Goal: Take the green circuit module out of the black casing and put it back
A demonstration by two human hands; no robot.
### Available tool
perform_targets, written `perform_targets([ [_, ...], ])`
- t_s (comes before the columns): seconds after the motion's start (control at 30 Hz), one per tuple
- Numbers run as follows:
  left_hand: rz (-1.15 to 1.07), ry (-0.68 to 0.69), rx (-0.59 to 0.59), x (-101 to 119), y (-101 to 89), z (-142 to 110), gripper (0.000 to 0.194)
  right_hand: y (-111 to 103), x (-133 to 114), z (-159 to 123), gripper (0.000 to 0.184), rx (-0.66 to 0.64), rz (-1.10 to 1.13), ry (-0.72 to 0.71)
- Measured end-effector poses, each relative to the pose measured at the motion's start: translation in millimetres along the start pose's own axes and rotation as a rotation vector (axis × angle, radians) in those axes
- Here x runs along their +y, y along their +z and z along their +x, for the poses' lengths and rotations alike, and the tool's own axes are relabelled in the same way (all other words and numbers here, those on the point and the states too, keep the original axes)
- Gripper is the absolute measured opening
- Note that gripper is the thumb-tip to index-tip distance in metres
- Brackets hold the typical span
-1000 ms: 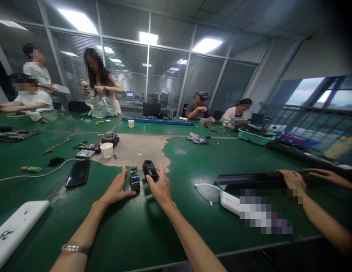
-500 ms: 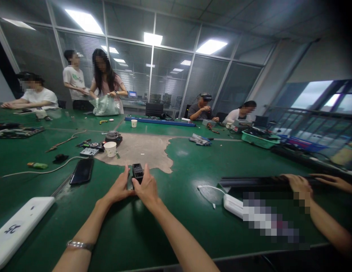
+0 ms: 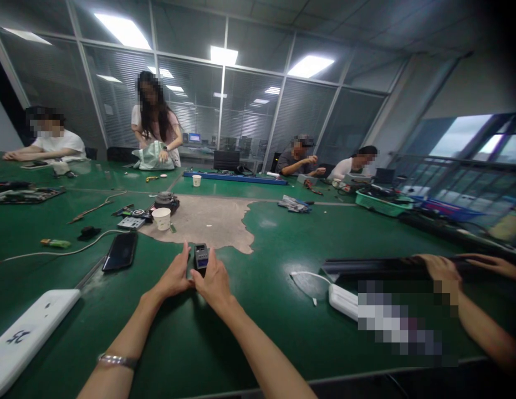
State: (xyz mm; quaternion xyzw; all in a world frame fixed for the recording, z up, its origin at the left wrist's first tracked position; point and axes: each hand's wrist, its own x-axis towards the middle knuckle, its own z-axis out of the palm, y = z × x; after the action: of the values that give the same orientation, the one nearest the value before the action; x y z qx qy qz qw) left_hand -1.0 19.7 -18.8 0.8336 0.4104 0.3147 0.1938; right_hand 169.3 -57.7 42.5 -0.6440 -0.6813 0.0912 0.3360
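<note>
A small black box-shaped device [image 3: 202,254] with slots on its face stands on the green table, in front of me and between my hands. My right hand [image 3: 214,281] has its thumb across the near side and its fingers along the right side. To the left, my left hand [image 3: 177,275] is held with fingers stretched upward and a narrow gap to the device. Its thumb points in toward the device's base, where contact is hidden. A metal bracelet [image 3: 116,361] circles my left wrist.
A phone [image 3: 120,251], paper cup [image 3: 161,219] and small electronic parts lie to the left, near a white power bank-like block [image 3: 33,338]. At right, another person's hands rest on a long black bar [image 3: 366,269]. Several people sit or stand at the far side.
The black device has tilted slightly between my hands, and my right hand shifted a little with it. A standing person at the back left is out of sight; the bag there has been lowered.
</note>
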Motion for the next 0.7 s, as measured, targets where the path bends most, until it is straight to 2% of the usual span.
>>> perform_targets([
  [0.17, -0.021, -0.023, -0.001, 5, -2.5, -1, 0.131, -2, -3, 9, 0.084, 0.073, 0.092, 0.025],
  [0.3, 0.003, -0.042, -0.015, 8, -4.3, -1, 0.136, -29, 7, 21, 0.086, 0.196, 0.208, -0.019],
  [0.4, 0.012, -0.052, -0.033, 7, -4.7, 0, 0.137, -53, 32, 26, 0.083, 0.284, 0.195, -0.011],
  [0.5, 0.005, -0.057, -0.045, 7, -4.4, 1, 0.136, -67, 64, 24, 0.082, 0.307, 0.127, 0.078],
  [0.6, -0.003, -0.064, -0.044, 7, -4.2, 2, 0.137, -67, 90, 16, 0.084, 0.279, 0.089, 0.143],
  [0.7, -0.003, -0.067, -0.052, 8, -4.9, 2, 0.137, -58, 102, 8, 0.084, 0.27, 0.07, 0.158],
])
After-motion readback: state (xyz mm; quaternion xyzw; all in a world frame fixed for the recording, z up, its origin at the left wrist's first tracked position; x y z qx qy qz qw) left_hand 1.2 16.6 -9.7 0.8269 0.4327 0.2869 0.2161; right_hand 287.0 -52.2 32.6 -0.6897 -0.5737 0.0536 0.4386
